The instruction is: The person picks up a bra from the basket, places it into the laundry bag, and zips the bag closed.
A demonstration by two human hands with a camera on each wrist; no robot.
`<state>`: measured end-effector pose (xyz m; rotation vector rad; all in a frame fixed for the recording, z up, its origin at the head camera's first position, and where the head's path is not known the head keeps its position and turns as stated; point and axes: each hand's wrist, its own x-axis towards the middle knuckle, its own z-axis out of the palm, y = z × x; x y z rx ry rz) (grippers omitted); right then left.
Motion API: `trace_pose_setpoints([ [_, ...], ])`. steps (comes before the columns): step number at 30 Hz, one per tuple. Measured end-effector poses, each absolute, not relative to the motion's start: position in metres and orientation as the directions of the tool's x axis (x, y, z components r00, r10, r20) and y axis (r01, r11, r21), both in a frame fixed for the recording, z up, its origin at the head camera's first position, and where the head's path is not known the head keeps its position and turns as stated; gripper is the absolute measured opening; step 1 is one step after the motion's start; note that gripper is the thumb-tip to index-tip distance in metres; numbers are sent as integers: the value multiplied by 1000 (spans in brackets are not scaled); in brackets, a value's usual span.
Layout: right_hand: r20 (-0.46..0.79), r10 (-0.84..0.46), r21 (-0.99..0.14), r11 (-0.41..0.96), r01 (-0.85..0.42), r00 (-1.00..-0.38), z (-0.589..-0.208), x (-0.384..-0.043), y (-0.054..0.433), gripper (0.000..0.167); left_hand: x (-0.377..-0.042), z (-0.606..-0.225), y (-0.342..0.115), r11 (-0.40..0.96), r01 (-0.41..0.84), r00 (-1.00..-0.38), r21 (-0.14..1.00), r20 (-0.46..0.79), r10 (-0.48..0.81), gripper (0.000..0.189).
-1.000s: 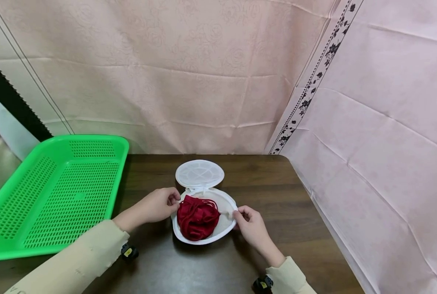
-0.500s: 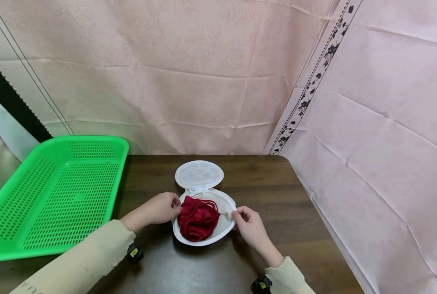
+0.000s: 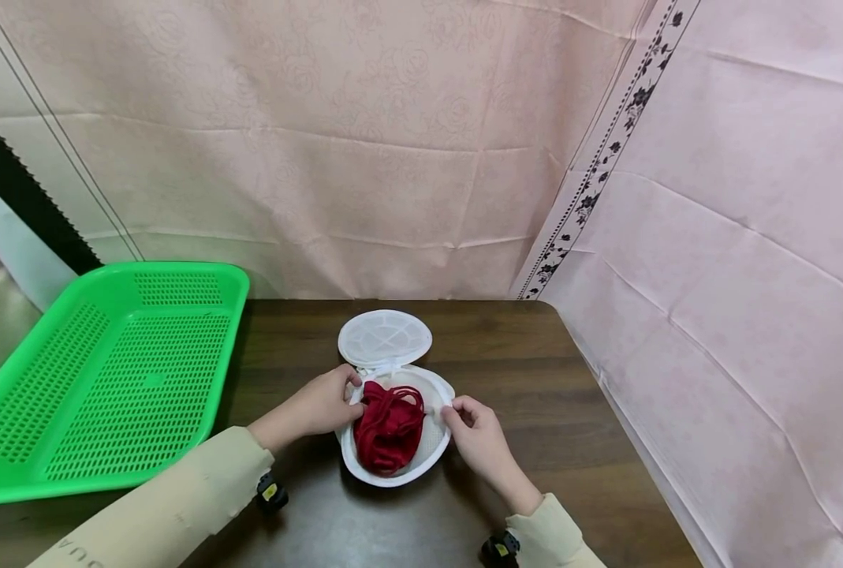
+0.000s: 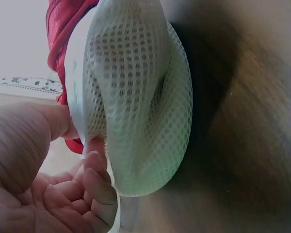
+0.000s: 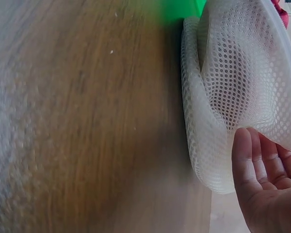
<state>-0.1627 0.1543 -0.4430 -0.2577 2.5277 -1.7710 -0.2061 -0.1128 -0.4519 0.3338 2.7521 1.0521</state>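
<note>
A white mesh laundry bag (image 3: 431, 438) sits on the table with its round lid (image 3: 384, 338) folded back behind it. Inside lies a bunched red garment (image 3: 389, 438) with thin straps. My left hand (image 3: 324, 404) pinches the bag's left rim, its thumb close to the garment. From the left wrist view, the left thumb is over the rim and the fingers (image 4: 99, 182) are under the mesh wall. My right hand (image 3: 483, 442) grips the right rim; in the right wrist view its fingers (image 5: 242, 150) press against the mesh from outside, with the thumb mostly out of frame.
A green perforated plastic basket (image 3: 238, 315) stands to the left on the brown wooden table (image 3: 520, 347). Pale patterned cloth (image 3: 364, 181) hangs behind the table and along its right side. Each wrist carries a small black camera (image 3: 272, 493).
My left hand has moved to the right and its fingers have spread along the rim. The red garment has shifted right, and the bag's opening has narrowed slightly. My right hand has barely moved.
</note>
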Motion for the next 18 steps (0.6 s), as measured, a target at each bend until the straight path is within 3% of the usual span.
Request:
trace_pose_setpoints([
  [10, 70, -108, -950, 295, -99, -992, -435, -165, 161, 14, -205, -429, -119, 599, 307, -949, 740, 187, 255, 32],
  [18, 101, -64, -961, 250, -114, -993, -427, -172, 170, 16, -205, -408, -140, 545, 298, -955, 783, 247, 167, 23],
])
